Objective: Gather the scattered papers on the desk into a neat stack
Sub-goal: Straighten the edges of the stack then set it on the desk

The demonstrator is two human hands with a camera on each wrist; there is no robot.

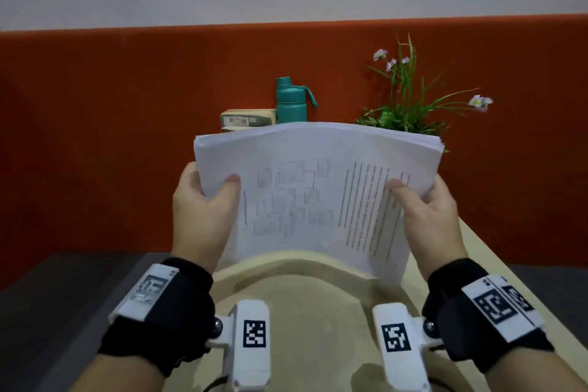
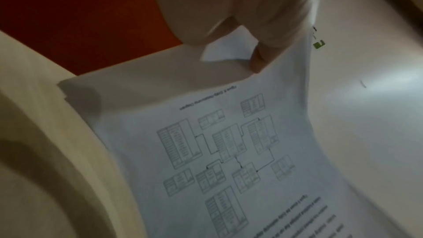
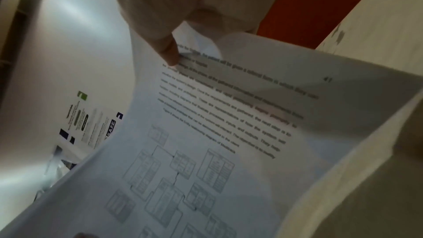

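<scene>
- The papers (image 1: 318, 197) were held upright between both hands, lower edge just above the desk (image 1: 318, 296), probably so the sheets could be tapped level.
- The left hand (image 1: 203, 210) was closed on the left edge, thumb laid across the printed face, fingers hidden behind.
- The right hand (image 1: 426, 213) was clamped likewise on the right edge.
- Beyond the hands, a teal bottle (image 1: 291, 102) and a plant (image 1: 410, 99) were seen.
- Top edges looked slightly uneven, so squaring seemed unfinished.

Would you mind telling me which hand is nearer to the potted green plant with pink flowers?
Right. The right hand grips the paper stack's edge just below the plant; the left hand grips the opposite edge.
</scene>
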